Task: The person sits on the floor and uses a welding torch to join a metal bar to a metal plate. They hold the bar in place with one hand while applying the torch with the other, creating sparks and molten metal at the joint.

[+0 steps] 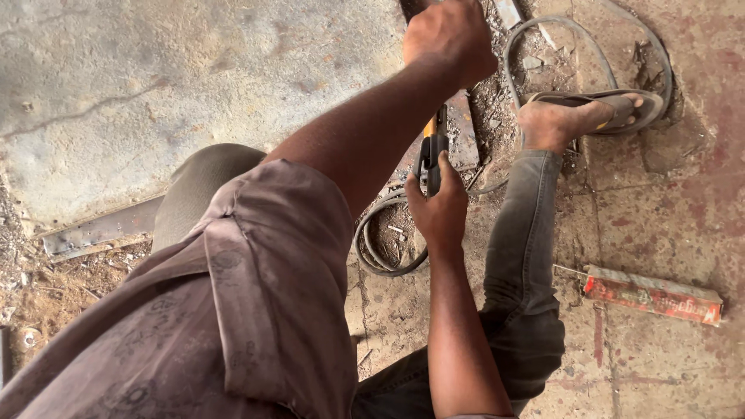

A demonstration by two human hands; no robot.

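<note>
your right hand [437,208] is closed around the black and yellow tool handle [431,151], aiming it forward. your left hand [450,35] is fisted just beyond it, gripping something hidden, likely steadying it. a cable [380,240] loops below.

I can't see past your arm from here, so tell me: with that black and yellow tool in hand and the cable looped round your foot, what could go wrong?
1. The left hand presses on something near the metal strip, right ahead of the tool that the right hand grips; a slip could catch it.
2. The cable loops near the sandalled foot; it may snag.
</note>
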